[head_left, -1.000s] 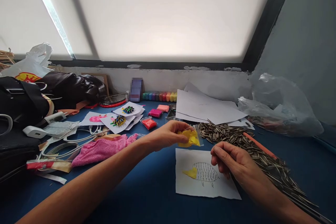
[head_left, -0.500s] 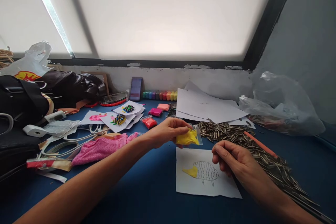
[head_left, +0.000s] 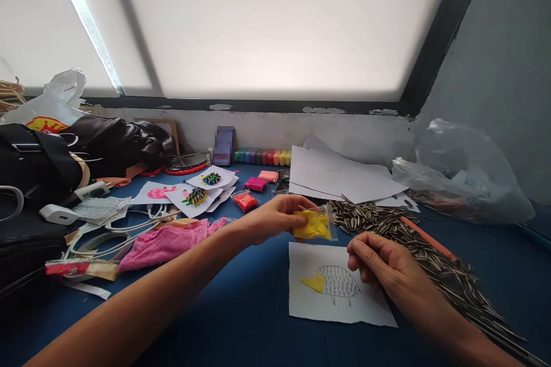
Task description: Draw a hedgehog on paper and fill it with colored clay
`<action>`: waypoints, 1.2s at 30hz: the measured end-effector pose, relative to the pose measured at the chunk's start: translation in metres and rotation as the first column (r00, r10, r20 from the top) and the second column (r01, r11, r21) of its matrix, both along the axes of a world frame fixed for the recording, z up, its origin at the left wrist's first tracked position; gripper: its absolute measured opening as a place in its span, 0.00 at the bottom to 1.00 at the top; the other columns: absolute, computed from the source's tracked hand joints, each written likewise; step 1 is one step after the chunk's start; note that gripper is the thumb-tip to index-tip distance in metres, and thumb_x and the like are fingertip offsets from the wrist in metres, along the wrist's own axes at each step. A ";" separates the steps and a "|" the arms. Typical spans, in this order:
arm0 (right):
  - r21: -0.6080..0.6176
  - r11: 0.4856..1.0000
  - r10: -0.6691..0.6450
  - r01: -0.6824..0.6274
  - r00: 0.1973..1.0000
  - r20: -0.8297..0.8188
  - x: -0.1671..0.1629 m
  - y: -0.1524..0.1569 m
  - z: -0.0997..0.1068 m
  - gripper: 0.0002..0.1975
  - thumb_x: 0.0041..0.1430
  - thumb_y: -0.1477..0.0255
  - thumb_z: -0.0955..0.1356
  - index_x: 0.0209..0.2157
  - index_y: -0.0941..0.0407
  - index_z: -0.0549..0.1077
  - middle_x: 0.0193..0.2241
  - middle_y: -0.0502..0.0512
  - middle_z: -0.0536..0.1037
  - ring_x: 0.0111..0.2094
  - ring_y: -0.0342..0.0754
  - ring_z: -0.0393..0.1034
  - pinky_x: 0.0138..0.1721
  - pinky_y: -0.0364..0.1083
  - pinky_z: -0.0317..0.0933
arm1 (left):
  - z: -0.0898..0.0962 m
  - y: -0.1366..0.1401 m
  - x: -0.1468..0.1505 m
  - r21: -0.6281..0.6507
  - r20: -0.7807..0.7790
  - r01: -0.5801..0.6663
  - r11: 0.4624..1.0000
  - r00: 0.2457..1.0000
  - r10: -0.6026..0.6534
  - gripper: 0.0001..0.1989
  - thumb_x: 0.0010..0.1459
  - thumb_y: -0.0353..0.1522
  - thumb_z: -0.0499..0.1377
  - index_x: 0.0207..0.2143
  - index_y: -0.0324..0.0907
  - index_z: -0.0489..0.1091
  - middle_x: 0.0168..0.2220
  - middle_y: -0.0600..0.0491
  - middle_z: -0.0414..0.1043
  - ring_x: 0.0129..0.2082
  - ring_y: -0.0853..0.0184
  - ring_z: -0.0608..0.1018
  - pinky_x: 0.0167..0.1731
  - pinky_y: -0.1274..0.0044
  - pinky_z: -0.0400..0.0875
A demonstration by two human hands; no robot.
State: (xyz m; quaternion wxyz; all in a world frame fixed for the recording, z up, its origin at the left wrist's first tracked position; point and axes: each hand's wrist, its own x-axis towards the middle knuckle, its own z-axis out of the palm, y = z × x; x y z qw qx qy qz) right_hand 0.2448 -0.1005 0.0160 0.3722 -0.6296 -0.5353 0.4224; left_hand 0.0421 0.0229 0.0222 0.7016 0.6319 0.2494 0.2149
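A small clear bag of yellow modelling clay [head_left: 314, 225] is gripped between the thumb and fingers of my left hand [head_left: 272, 219], just above the far edge of a sheet of paper. On that drawing sheet [head_left: 307, 305] is an outlined hedgehog-like animal, its body filled with small marks and its pointed head covered in yellow clay [head_left: 315, 283]. Over the sheet's right side, my right hand [head_left: 381, 261] is closed in a pinch; whatever its fingertips hold is too small to make out. Striped sunflower seeds [head_left: 434, 252] lie heaped just beyond and to its right.
An orange stick [head_left: 428, 238] rests on the seeds. Behind are white sheets [head_left: 340, 172], a row of coloured clay [head_left: 262, 157] and a plastic bag [head_left: 469, 178]. Leftward lie clay packets [head_left: 245, 201], finished pictures [head_left: 210, 200], a pink cloth [head_left: 167, 243], cables and black bags [head_left: 38, 166].
My left hand has shifted slightly right with the bag of yellow clay, which has turned a little. The right hand keeps its pinch in nearly the same place.
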 end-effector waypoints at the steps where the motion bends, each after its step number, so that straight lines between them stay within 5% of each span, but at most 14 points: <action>1: 0.000 1.000 -0.001 0.001 1.000 0.003 0.000 0.000 0.000 0.23 0.57 0.48 0.64 0.28 0.55 0.69 0.26 0.49 0.72 0.24 0.40 0.60 0.23 0.39 0.57 | 0.000 0.002 -0.001 0.023 -0.042 -0.047 0.999 0.998 0.048 0.15 0.53 0.26 0.60 0.45 0.36 0.69 0.43 0.45 0.74 0.37 0.67 0.78 0.35 0.77 0.74; 5: -0.010 1.000 -0.004 0.005 1.000 0.013 -0.001 -0.002 0.001 0.23 0.56 0.47 0.64 0.28 0.54 0.69 0.26 0.49 0.72 0.24 0.41 0.60 0.23 0.39 0.56 | 0.000 0.014 -0.010 0.244 -0.258 -0.203 0.948 0.929 0.265 0.13 0.58 0.30 0.54 0.46 0.37 0.69 0.42 0.45 0.74 0.36 0.67 0.78 0.28 0.80 0.72; 9: -0.018 1.000 -0.006 0.007 1.000 0.023 -0.003 -0.002 0.002 0.24 0.54 0.46 0.64 0.27 0.54 0.68 0.24 0.49 0.70 0.23 0.41 0.59 0.21 0.40 0.56 | -0.004 0.024 -0.015 0.410 -0.348 -0.219 0.885 0.860 0.374 0.15 0.61 0.35 0.52 0.42 0.35 0.73 0.36 0.46 0.74 0.31 0.66 0.76 0.21 0.82 0.65; 13: -0.008 1.000 -0.006 0.006 0.999 0.047 -0.005 0.000 0.003 0.24 0.54 0.46 0.64 0.26 0.54 0.68 0.24 0.50 0.70 0.23 0.42 0.60 0.21 0.40 0.56 | -0.012 0.030 -0.016 0.603 -0.374 -0.184 0.776 0.794 0.479 0.12 0.59 0.29 0.52 0.39 0.36 0.74 0.36 0.48 0.75 0.34 0.65 0.77 0.30 0.78 0.70; 17: 0.012 1.000 0.010 -0.011 0.996 0.088 -0.004 -0.001 0.002 0.22 0.56 0.48 0.63 0.26 0.54 0.68 0.24 0.50 0.70 0.23 0.42 0.60 0.22 0.40 0.56 | -0.021 0.032 -0.017 0.794 -0.348 -0.112 0.597 0.722 0.598 0.13 0.56 0.24 0.53 0.40 0.36 0.75 0.42 0.43 0.74 0.46 0.56 0.74 0.48 0.65 0.67; 22: 0.005 1.000 0.023 -0.024 0.987 0.160 -0.003 -0.001 0.001 0.22 0.59 0.49 0.61 0.27 0.53 0.68 0.22 0.50 0.68 0.23 0.43 0.59 0.20 0.40 0.55 | -0.024 0.025 -0.014 0.894 -0.312 0.025 0.448 0.751 0.582 0.15 0.60 0.26 0.54 0.48 0.38 0.72 0.52 0.43 0.70 0.54 0.56 0.69 0.55 0.65 0.61; 27: 0.044 0.999 0.018 -0.027 0.982 0.186 -0.003 -0.001 0.001 0.21 0.59 0.51 0.61 0.27 0.53 0.68 0.25 0.51 0.71 0.24 0.43 0.61 0.22 0.40 0.57 | -0.032 0.021 -0.009 0.905 -0.332 0.101 0.413 0.774 0.539 0.22 0.57 0.33 0.61 0.54 0.39 0.68 0.52 0.43 0.71 0.53 0.53 0.71 0.54 0.62 0.63; 36: 0.038 0.999 0.018 -0.024 0.990 0.143 -0.002 0.000 -0.005 0.21 0.57 0.49 0.63 0.25 0.53 0.69 0.19 0.48 0.65 0.20 0.42 0.56 0.19 0.40 0.54 | -0.037 0.011 0.000 0.912 -0.180 -0.079 0.402 0.805 0.565 0.18 0.62 0.30 0.56 0.55 0.40 0.66 0.56 0.45 0.68 0.57 0.61 0.69 0.57 0.69 0.63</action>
